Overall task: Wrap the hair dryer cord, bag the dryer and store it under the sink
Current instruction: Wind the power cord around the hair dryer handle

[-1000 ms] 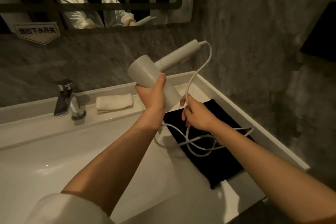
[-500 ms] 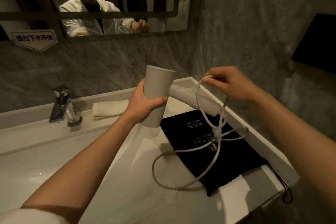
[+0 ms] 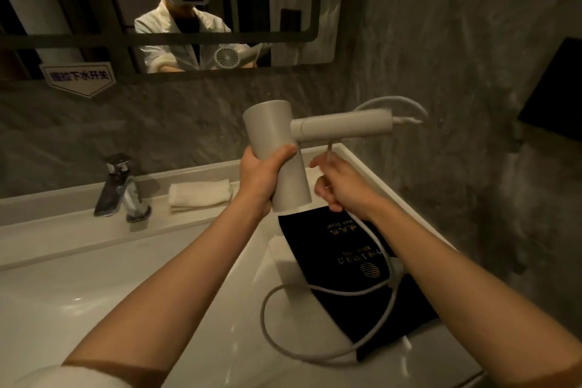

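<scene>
My left hand (image 3: pixel 263 175) grips the barrel of the pale grey hair dryer (image 3: pixel 278 142), held above the counter with its handle pointing right. The white cord (image 3: pixel 318 356) arcs out of the handle end, passes under the handle and runs through my right hand (image 3: pixel 341 187), which is closed on it just below the handle. From there the cord drops and loops loosely over the counter. A black fabric bag (image 3: pixel 371 296) with gold lettering lies flat on the counter under my right forearm.
A white sink counter (image 3: pixel 189 277) fills the foreground, with a chrome tap (image 3: pixel 121 189) and a folded white towel (image 3: pixel 200 195) on its back ledge. A mirror (image 3: pixel 157 9) hangs above. Grey stone walls close in behind and on the right.
My right hand has come down from above the handle to just beneath it, carrying the cord round. The left hand has raised the dryer and levelled its handle.
</scene>
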